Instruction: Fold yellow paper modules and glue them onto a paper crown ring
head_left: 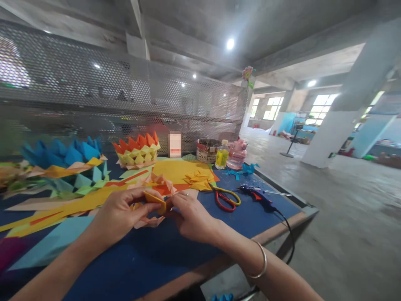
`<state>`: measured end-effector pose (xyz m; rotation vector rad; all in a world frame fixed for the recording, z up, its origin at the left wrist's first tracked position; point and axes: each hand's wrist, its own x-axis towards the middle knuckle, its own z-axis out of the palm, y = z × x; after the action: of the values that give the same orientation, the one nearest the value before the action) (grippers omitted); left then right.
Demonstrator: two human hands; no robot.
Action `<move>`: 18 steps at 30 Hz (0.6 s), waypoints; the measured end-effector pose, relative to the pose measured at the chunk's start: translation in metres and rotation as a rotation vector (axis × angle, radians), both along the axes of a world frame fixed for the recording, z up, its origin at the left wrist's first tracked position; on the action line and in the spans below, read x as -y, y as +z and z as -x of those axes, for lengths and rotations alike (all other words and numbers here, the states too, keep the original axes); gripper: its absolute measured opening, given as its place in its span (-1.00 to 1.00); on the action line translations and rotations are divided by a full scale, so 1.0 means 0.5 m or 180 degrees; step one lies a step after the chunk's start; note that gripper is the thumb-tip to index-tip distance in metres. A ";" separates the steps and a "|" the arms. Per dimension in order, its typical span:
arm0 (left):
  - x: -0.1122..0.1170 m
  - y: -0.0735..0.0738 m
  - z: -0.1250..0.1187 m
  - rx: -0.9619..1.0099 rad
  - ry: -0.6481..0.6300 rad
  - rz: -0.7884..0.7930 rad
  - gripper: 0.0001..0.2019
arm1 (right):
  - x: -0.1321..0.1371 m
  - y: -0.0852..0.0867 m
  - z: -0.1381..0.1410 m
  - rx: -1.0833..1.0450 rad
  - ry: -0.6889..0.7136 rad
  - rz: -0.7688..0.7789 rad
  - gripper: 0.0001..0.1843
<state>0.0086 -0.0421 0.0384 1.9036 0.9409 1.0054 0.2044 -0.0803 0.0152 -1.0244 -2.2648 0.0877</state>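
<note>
My left hand (125, 209) pinches a small folded piece of yellow-orange paper (156, 200) between thumb and fingers. My right hand (191, 215) meets it from the right, its fingertips closed at the paper's other end. A pale peach folded-paper ring (152, 222) shows behind and below the fingers; whether the yellow piece is joined to it is hidden. Several small yellow paper pieces (199, 180) lie in a heap just beyond the hands. Scissors (226, 198) with red and yellow handles rest right of them, and a dark blue glue gun (257, 196) lies farther right.
Folded-paper crowns, one orange and yellow (138, 150), one blue (64, 152), stand at the back and left. A woven basket (206, 149), a yellow-labelled bottle (222, 154) and a pink bottle (237, 154) stand near the mesh panel (188, 104). A black cord (291, 234) hangs over the table edge.
</note>
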 end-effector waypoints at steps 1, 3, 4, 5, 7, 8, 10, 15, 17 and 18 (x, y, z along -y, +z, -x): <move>-0.001 0.002 0.001 -0.0007 0.0070 -0.0065 -0.86 | 0.010 0.006 -0.008 0.0032 -0.0061 0.0042 -0.90; -0.004 0.007 0.005 0.0082 0.0347 -0.0134 -0.84 | 0.030 0.020 -0.037 0.0109 -0.0342 0.0106 -0.89; -0.006 0.011 0.008 0.0201 0.0530 -0.0100 -0.83 | 0.040 0.028 -0.060 0.0158 -0.0591 0.0135 -0.87; -0.008 0.015 0.010 0.0331 0.0695 -0.0016 -0.81 | 0.049 0.035 -0.090 0.0230 -0.0936 0.0176 -0.89; -0.015 0.021 0.016 0.0661 0.0952 0.0164 -0.78 | 0.065 0.045 -0.168 0.0408 -0.1708 0.0278 -0.85; -0.020 0.024 0.019 0.0848 0.1038 0.0201 -0.77 | 0.073 0.048 -0.214 0.0550 -0.2140 0.0340 -0.82; -0.028 0.027 0.026 0.1161 0.1152 0.0178 -0.77 | 0.087 0.047 -0.311 0.1008 -0.2956 0.0399 -0.77; -0.042 0.026 0.034 0.1532 0.1107 0.0243 -0.76 | 0.115 0.026 -0.481 0.1413 -0.3798 0.1215 -0.70; -0.042 0.023 0.031 0.1431 0.0998 0.0283 -0.75 | 0.116 0.019 -0.500 0.1235 -0.3666 0.1205 -0.79; -0.042 0.020 0.029 0.1358 0.0957 0.0280 -0.75 | 0.114 0.016 -0.501 0.1082 -0.3648 0.1066 -0.83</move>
<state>-0.0057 -0.0213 0.0485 1.4174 1.0096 1.4508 0.4549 -0.1375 0.0234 -2.4992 -1.6080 -0.2161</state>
